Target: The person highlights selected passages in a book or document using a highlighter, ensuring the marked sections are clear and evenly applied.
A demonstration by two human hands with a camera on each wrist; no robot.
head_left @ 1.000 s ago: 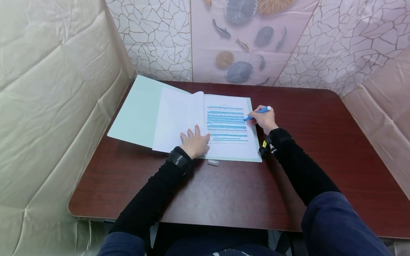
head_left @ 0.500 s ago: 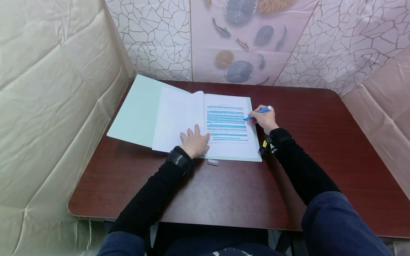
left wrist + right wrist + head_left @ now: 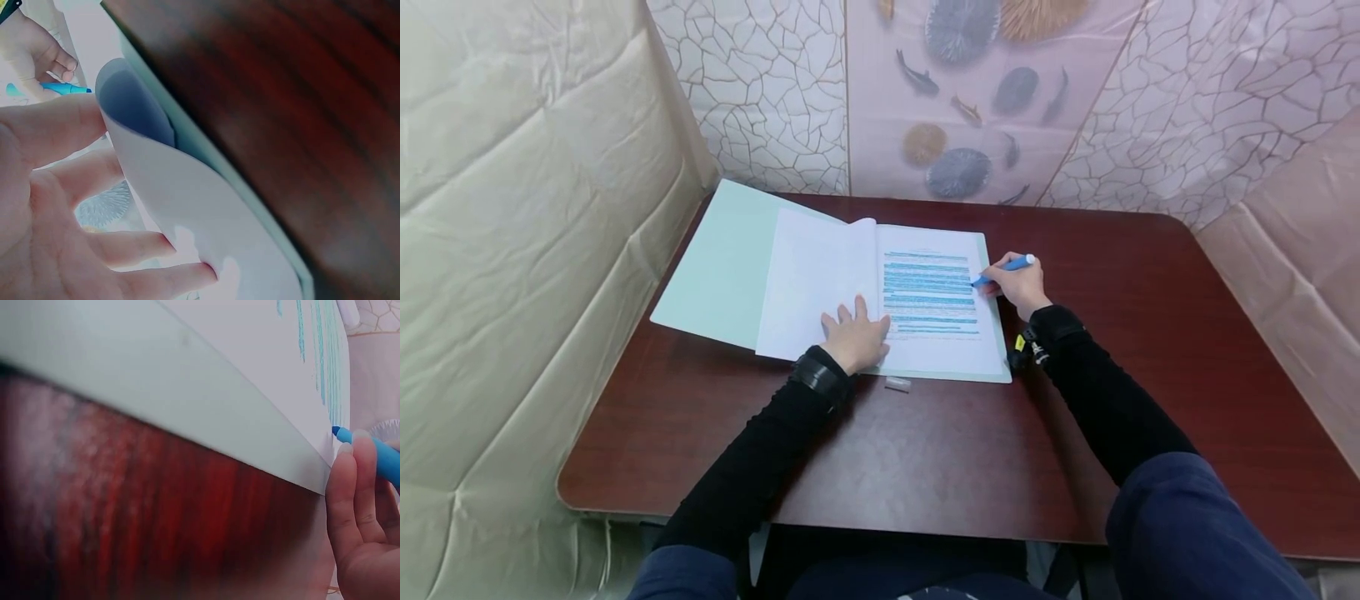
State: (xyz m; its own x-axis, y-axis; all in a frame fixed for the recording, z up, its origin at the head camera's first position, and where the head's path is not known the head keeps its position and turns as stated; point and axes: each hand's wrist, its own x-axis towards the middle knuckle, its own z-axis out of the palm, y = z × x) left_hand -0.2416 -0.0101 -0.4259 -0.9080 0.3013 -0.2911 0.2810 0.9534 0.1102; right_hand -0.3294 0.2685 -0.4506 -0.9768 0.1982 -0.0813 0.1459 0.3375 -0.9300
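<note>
A pale green folder (image 3: 722,258) lies open on the table, its left cover spread out. Inside it, a printed sheet (image 3: 940,354) bears many lines marked in blue. My right hand (image 3: 1021,285) pinches a blue highlighter (image 3: 1018,263), its tip at the right end of a marked line; the right wrist view shows the dark blue tip (image 3: 336,430) at the paper. With fingers spread, my left hand (image 3: 854,342) rests on the turned-over white page (image 3: 816,275) near the fold. In the left wrist view, that page (image 3: 187,200) curls up at the bend.
A small clear piece (image 3: 897,384) lies just below the folder's lower edge. The dark red-brown table (image 3: 970,467) extends to both sides and toward the body. Behind it hangs a patterned backdrop (image 3: 958,108); pale padded cloth (image 3: 535,250) rises at the left.
The head view has tilted up very slightly. Both hands stay in nearly the same places, and the highlighter tip remains near the right end of the marked lines.
</note>
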